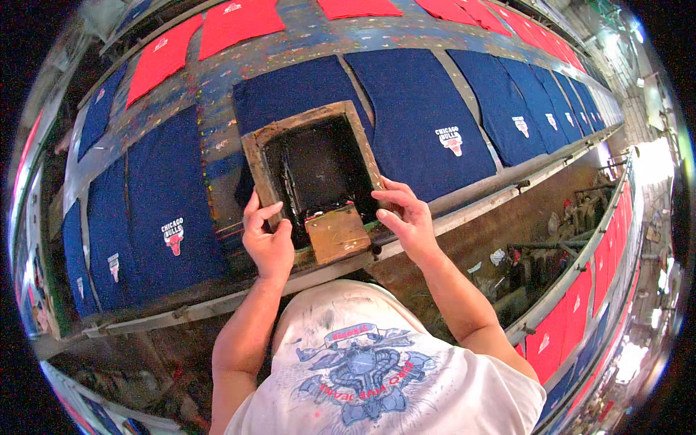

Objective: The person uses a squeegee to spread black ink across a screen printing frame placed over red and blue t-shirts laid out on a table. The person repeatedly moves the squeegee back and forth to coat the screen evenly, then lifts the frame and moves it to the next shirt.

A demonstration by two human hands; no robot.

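A wooden screen-printing frame (259, 165) with dark ink-stained mesh lies tilted over a navy fabric piece (293, 85) on the long table. My left hand (267, 243) grips its left side near the front corner, thumb inward and fingers at the outer edge. On the opposite side, my right hand (407, 217) has its fingers and thumb pinched about the frame's right edge. A squeegee with a flat brown wooden handle (337, 233) rests inside the frame at the near end, leaning over its near rail. The print area under the mesh is hidden.
Navy pieces (406, 109) with a small white and red print line the table on both sides. Red pieces (243, 29) lie along its far side. A metal rail (471, 206) runs along the near edge. Another table with red pieces (554, 330) stands at the right, across a cluttered aisle.
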